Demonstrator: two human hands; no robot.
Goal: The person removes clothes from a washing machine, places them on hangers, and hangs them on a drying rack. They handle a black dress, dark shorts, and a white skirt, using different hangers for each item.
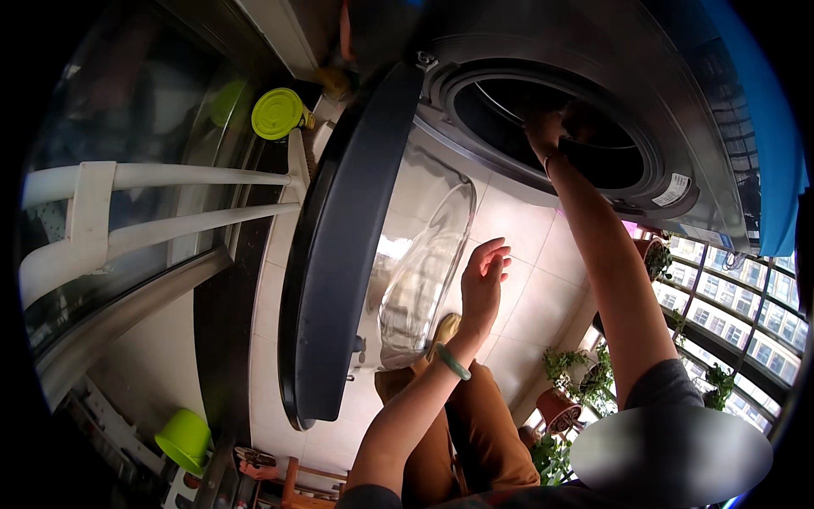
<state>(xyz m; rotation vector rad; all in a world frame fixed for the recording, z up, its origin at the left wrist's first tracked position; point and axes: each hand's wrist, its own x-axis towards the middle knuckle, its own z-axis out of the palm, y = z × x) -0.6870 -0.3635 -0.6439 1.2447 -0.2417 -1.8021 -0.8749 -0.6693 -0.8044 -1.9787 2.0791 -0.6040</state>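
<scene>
A dark grey front-loading washing machine (678,102) stands ahead of me with its round door (339,246) swung out to the left. The clear glass bowl (428,271) of the door bulges toward my left hand (483,293). That hand hangs in the air beside the glass, empty, its fingers loosely bent and apart, with a green bangle (454,362) on the wrist. My right hand (545,129) reaches through the door opening into the dark drum (606,165). Shadow hides its fingers and anything they may touch.
White pipes (203,176) run along the glass at left, near a lime-green lid (277,114). A green bucket (184,439) sits at the lower left. Potted plants (560,411) line the barred window at right. A blue cover (767,127) hangs over the machine. Pale tiles (543,314) cover the floor.
</scene>
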